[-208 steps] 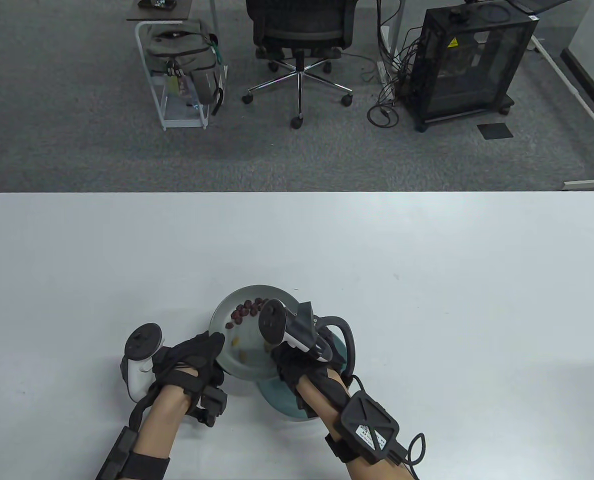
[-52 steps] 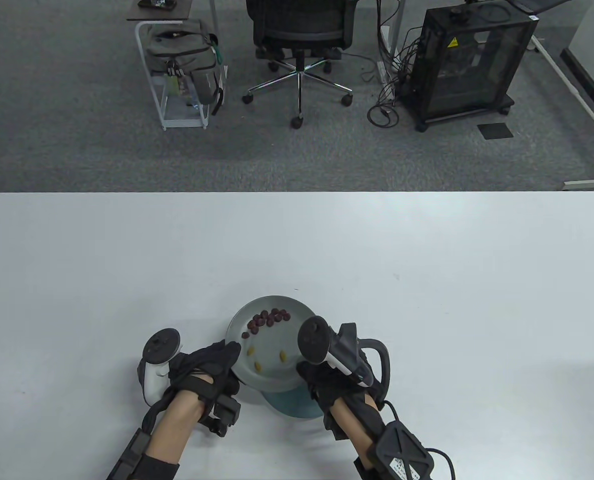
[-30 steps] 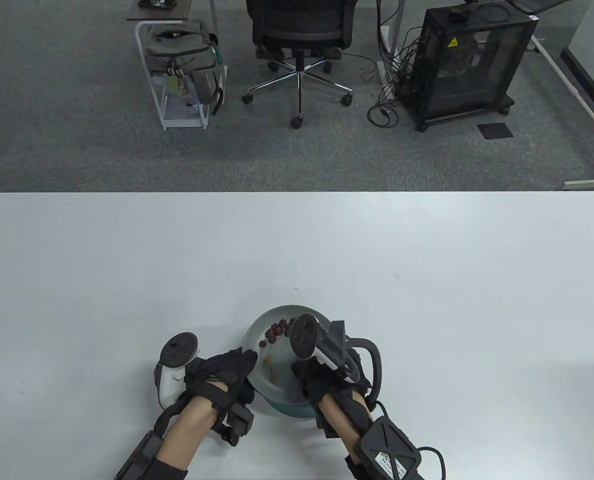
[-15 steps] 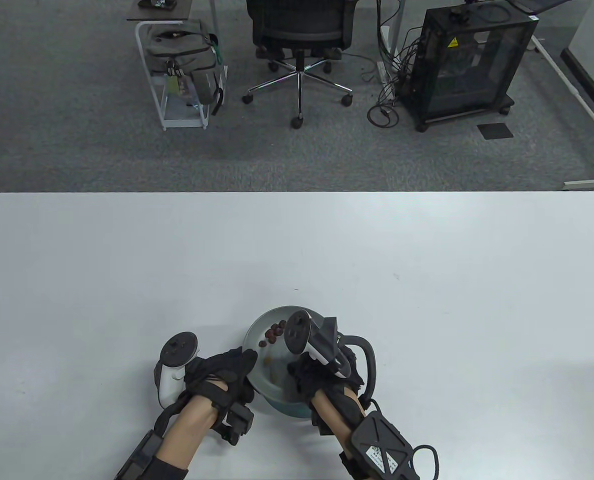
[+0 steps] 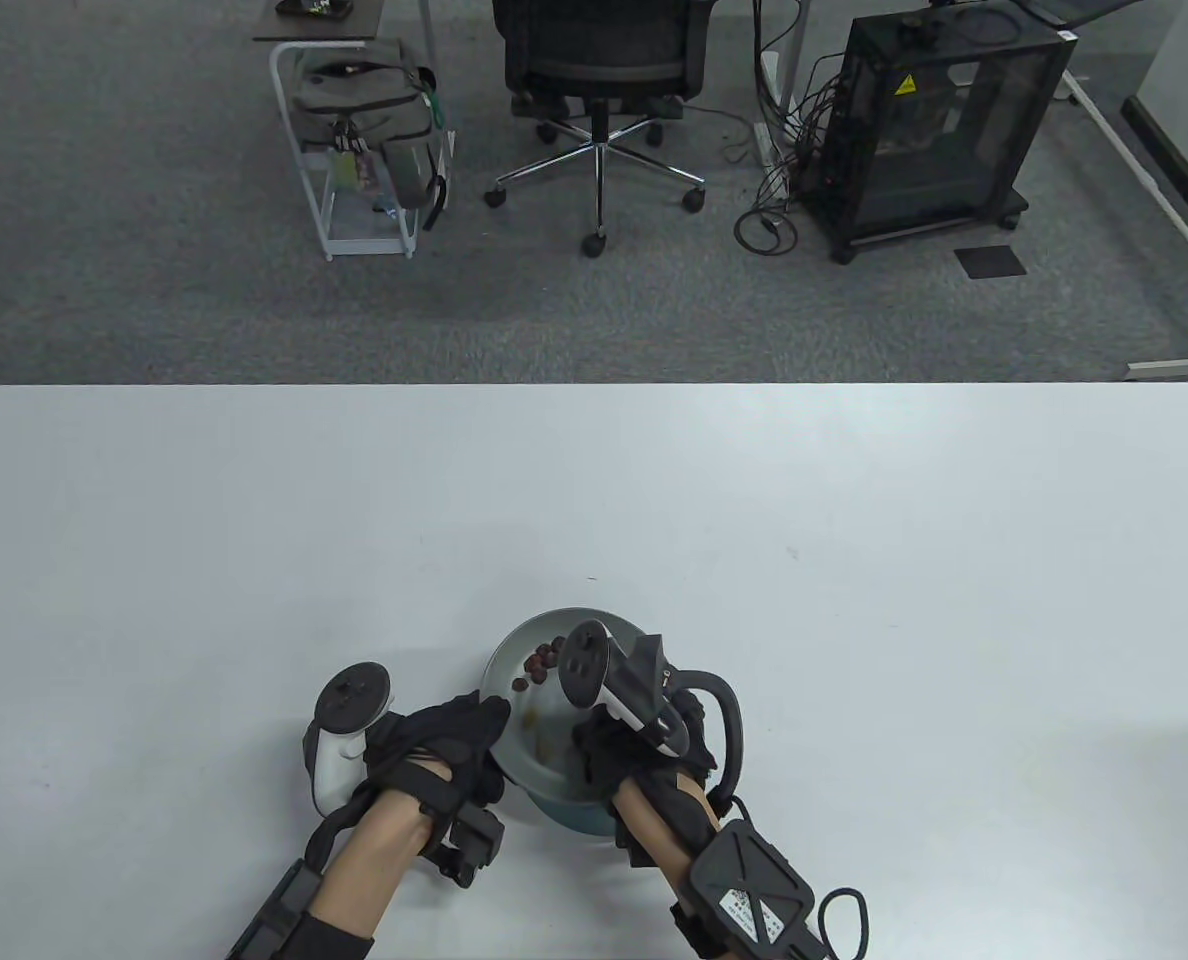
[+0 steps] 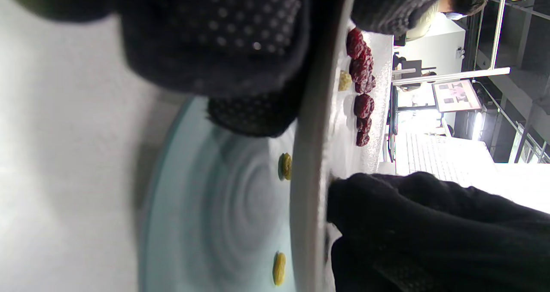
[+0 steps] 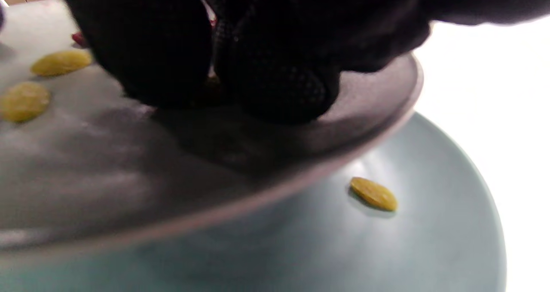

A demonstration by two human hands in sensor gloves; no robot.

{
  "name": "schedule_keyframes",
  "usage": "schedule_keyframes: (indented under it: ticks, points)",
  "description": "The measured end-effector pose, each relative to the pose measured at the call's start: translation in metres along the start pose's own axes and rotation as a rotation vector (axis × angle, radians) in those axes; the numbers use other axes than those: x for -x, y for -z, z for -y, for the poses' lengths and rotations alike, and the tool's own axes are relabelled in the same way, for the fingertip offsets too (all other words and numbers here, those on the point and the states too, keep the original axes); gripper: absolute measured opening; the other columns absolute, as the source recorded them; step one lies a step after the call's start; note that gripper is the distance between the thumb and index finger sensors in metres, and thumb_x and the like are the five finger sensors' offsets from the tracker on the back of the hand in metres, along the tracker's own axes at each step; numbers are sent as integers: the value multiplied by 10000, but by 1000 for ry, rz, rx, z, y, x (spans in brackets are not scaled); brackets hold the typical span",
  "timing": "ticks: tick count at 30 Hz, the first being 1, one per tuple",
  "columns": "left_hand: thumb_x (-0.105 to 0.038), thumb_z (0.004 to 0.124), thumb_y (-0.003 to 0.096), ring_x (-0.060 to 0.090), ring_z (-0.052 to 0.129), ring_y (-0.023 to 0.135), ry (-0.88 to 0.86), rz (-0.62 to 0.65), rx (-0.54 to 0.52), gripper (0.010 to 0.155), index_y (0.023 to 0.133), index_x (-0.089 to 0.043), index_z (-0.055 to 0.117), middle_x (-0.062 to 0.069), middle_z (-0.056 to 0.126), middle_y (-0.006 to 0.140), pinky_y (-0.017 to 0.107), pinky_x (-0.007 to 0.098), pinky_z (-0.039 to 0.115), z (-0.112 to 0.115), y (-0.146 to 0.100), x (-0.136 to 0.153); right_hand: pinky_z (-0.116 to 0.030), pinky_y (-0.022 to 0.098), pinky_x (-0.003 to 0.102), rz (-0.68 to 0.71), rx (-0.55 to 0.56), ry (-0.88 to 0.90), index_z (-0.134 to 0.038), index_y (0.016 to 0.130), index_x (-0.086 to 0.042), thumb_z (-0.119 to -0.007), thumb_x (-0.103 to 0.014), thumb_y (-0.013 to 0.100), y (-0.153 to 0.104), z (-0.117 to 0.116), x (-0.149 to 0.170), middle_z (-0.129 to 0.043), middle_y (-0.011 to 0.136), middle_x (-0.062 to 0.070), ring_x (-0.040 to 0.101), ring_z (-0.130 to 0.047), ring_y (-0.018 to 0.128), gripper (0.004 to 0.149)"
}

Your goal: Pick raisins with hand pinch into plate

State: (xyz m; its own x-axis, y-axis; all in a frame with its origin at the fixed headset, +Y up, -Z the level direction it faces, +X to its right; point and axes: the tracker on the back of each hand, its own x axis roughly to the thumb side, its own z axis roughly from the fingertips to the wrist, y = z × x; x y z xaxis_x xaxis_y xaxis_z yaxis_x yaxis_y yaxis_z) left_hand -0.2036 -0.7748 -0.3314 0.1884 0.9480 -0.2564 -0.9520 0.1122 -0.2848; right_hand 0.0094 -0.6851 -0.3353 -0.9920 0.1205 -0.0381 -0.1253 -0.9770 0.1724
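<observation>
My left hand [image 5: 479, 715] grips the left rim of a grey plate [image 5: 519, 640] and holds it just above a teal plate [image 5: 574, 815] that lies on the table. Dark red raisins [image 5: 539, 660] sit at the grey plate's far side, and yellow raisins [image 7: 60, 62] lie nearer. My right hand [image 5: 604, 745] reaches over the grey plate; in the right wrist view its fingertips [image 7: 275, 81] press together on the plate with a yellowish raisin between them. The teal plate [image 7: 429, 240] holds a yellow raisin [image 7: 373, 193]; the left wrist view shows two yellow raisins [image 6: 284, 166] on it.
The white table [image 5: 854, 600] stretches far, left and right of the plates. Beyond its far edge stand an office chair [image 5: 599, 90], a wire rack with a bag [image 5: 364, 130] and a black cabinet [image 5: 939, 120].
Both hands and the grey plate have shifted right, over the teal plate. My right hand has moved from the plate's right rim onto its near side, fingertips down on it.
</observation>
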Motion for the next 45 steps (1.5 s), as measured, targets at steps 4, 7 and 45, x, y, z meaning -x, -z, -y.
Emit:
schedule_keyframes:
  ticks: [4,7,45]
  points:
    - [-371,729,510,217,1006,171,4,-3,-4,535,838,50,770,186,1032,490,186,414,835,0,0,0,-872,235,387,11,-10,-5,-934,747,-78,-992,-430,387,3,-4,-2,-1091,468,70,212,-994,254,507]
    - [-372,729,510,215,1006,171,9,-4,-6,537,838,50,769,185,1033,490,185,413,835,-1,0,0,-875,224,380,12,-8,-4,-930,743,-68,-991,-435,386,3,-5,-3,-1092,462,69,205,-996,244,516]
    - [-376,724,514,215,1009,175,-24,-16,-109,529,837,39,779,163,1044,496,186,414,835,-20,-2,2,-879,200,360,132,121,178,-935,729,-84,-1016,-413,366,-19,31,11,-1096,431,46,184,-1000,217,496]
